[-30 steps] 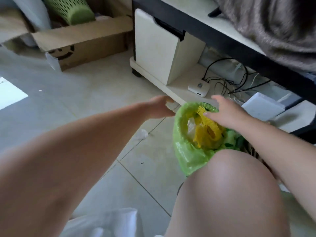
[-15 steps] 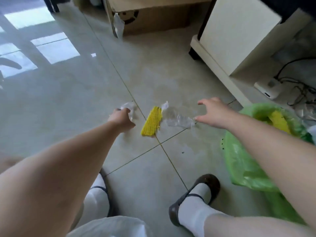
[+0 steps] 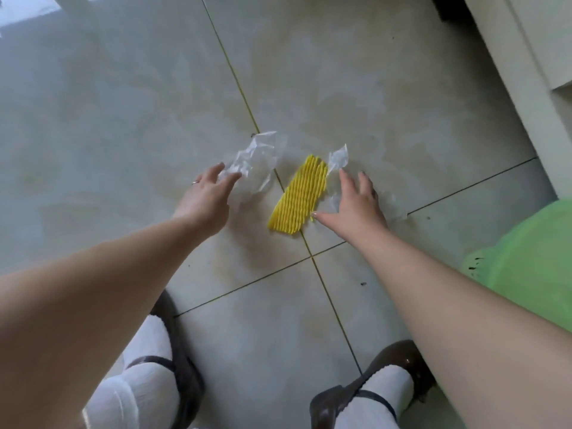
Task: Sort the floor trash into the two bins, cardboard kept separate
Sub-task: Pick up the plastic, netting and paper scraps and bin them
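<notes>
So both arms are stretched down toward the tiled floor [image 3: 356,88]. The left hand [image 3: 205,196] has its grip spread, fingers straight and reaching onto the near edge of a crumpled clear plastic wrapper [image 3: 255,164], fingertips touching it or right at it, hard to call. There's a ring on one finger of that hand.

The right hand [image 3: 356,209] is spread wide too, palm down, thumb tip just about at the near right edge of a yellow foam net sleeve [image 3: 298,198], which lies flat on the floor across a grout line. That hand sits over a second clear plastic scrap [image 3: 338,156]: one end pokes up past the fingertips next to the far end of the yellow net, and more of it shows out to the right of the hand. Can't tell if the palm is actually pressing it down.

A green bin bag [image 3: 526,267] is at the right edge of the view, well apart from the trash pieces. A white furniture base [image 3: 507,72] runs along the far right side of the floor. Closer in there are two dark brown shoes [image 3: 365,394] with white socks [image 3: 148,354].
</notes>
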